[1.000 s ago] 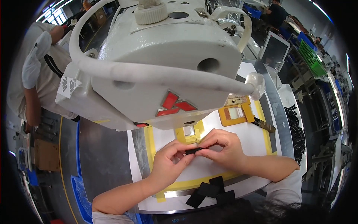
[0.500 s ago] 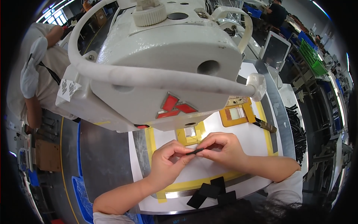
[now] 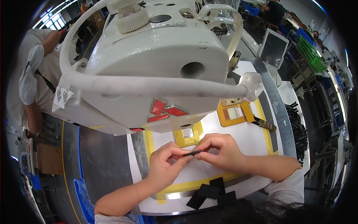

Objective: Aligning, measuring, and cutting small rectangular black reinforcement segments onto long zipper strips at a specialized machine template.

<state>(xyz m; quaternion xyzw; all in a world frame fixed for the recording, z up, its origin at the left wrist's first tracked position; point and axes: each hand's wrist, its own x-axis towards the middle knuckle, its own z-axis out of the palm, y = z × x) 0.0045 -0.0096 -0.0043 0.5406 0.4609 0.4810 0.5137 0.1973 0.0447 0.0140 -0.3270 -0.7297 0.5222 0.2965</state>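
Observation:
Between my two hands is a thin black flat piece (image 3: 192, 153), seen nearly edge-on. My left hand (image 3: 166, 162) pinches its left end between thumb and fingers. At its right end, my right hand (image 3: 220, 151) grips it the same way. Just beyond the hands, under the head of a white sewing machine (image 3: 149, 63), lies a yellow frame (image 3: 180, 140) with a pale window in it. Several black rectangular pieces (image 3: 209, 191) lie overlapping near the front edge of the white work surface (image 3: 167, 139).
A larger amber frame (image 3: 225, 118) with a dark handle lies at the right. Farther right stand a screen (image 3: 273, 48) and a heap of black strips (image 3: 296, 123). A blue bin (image 3: 82, 194) is at lower left. Another person (image 3: 37, 78) stands at the left.
The view has shifted slightly, so the machine head appears a little farther left. Both hands keep the black piece pinched in nearly the same place.

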